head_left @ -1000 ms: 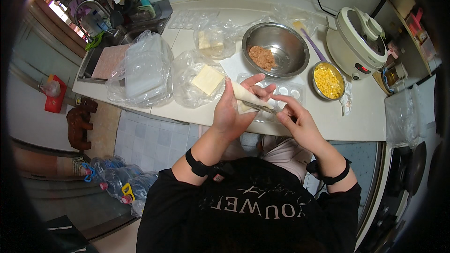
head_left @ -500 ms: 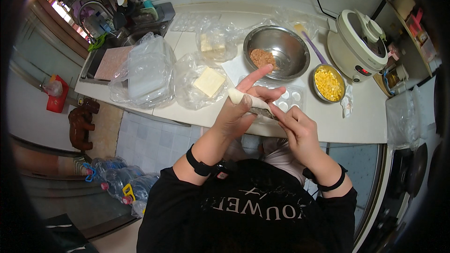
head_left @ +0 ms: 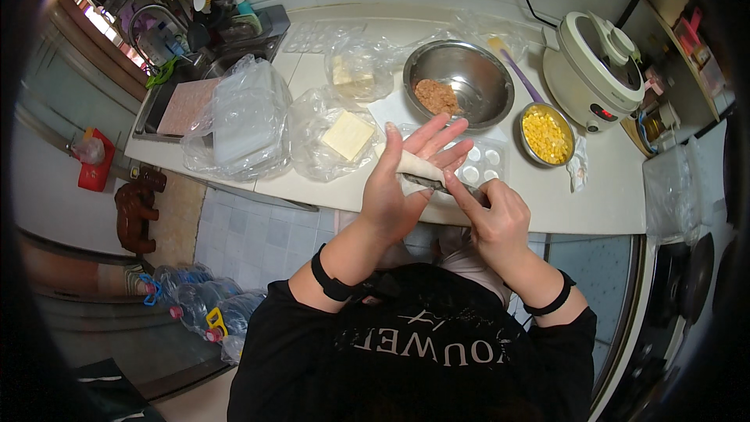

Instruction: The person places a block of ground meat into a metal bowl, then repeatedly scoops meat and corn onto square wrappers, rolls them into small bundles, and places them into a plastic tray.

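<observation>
Currently, nearest to you past your black shirt (head_left: 406, 320), your right hand (head_left: 498, 211) is closed around a thin, dark grey, narrow tool (head_left: 423, 182). Your left hand (head_left: 394, 194) is palm up, loosely spread with its thumb raised and not clenched. Across its palm and fingers lies a soft, off-white, folded sheet of wrapper (head_left: 422, 165), with the tool along its near edge and your right fingertips at its right end.

Just beyond your hands, a clear plastic tray with round wells (head_left: 492, 158) sits on the white tabletop (head_left: 601, 207). To its left, a square, pale yellow stack of sheets (head_left: 349, 135) lies on a crumpled clear plastic bag (head_left: 308, 152). To its right stands a small steel bowl (head_left: 568, 158) of yellow corn kernels (head_left: 545, 134). Farther back, a large, round, shiny steel bowl (head_left: 488, 78) holds pinkish-brown minced filling (head_left: 436, 98). Between that bowl and a cream-coloured rice cooker (head_left: 570, 82) lies a purple-handled spatula (head_left: 523, 78).
</observation>
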A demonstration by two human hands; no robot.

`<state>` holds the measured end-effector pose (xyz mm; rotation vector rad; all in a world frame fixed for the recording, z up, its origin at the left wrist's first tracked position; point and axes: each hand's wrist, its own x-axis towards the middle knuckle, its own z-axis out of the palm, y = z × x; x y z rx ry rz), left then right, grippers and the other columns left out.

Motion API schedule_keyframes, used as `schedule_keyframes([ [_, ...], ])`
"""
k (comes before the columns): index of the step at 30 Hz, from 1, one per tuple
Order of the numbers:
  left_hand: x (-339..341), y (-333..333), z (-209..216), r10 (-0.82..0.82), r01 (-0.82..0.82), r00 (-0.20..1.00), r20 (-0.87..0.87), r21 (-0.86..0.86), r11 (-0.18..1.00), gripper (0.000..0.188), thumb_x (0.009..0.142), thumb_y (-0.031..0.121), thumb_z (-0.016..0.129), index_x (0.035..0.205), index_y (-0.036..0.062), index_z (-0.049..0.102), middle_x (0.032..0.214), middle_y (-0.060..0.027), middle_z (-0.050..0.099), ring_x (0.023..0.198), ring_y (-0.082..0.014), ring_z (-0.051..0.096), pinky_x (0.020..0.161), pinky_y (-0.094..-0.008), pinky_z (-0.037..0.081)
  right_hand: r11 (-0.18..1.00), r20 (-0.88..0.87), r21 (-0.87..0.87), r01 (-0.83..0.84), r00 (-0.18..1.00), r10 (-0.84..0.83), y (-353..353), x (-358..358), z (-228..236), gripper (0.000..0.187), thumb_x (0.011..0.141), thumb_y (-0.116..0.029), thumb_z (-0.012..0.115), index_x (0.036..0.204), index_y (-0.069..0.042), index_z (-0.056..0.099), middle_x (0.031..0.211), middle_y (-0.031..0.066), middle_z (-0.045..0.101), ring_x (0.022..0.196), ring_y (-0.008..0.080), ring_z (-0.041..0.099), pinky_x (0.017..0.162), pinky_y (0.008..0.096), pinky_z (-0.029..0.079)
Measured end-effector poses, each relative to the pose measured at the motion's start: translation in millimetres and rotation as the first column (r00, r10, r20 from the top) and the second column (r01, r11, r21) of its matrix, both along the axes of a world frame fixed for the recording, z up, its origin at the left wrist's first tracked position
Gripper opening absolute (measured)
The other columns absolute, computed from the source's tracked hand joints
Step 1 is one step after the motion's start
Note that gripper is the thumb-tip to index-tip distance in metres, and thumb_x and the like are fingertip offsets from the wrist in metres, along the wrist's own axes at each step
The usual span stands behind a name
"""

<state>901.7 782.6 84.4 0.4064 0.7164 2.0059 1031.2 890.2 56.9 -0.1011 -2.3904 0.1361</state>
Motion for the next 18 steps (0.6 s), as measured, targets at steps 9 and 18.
schedule_keyframes([
  [9,-6.9,4.7,-6.2,-0.135,0.136,0.991,-0.021,0.086,0.987,0.067,0.102,0.045,0.013,0.144,-0.0049,0.027,0.149,-0.0204,0.031,0.139,-0.0305,0.030,0.115,-0.0420,0.025,0.989,0.069,-0.149,-0.018,0.997,0.028,-0.4,7.4,4.5,0.061,0.065,0.001,0.060,0.121,-0.021,0.066,0.067,0.0050,0.039,0.057,0.0191,0.048,0.049,0.0304,0.043],
  [18,-6.8,16.4,-20.2,0.005,-0.027,0.994,0.108,0.201,0.979,0.053,0.102,0.031,0.022,0.140,-0.0052,0.032,0.147,-0.0224,0.033,0.139,-0.0342,0.028,0.116,-0.0458,0.023,0.990,0.115,-0.138,-0.008,0.993,0.024,1.0,1.7,1.6,0.064,0.069,-0.002,0.062,0.128,-0.026,0.061,0.068,0.0047,0.039,0.056,0.0188,0.050,0.048,0.0315,0.044],
])
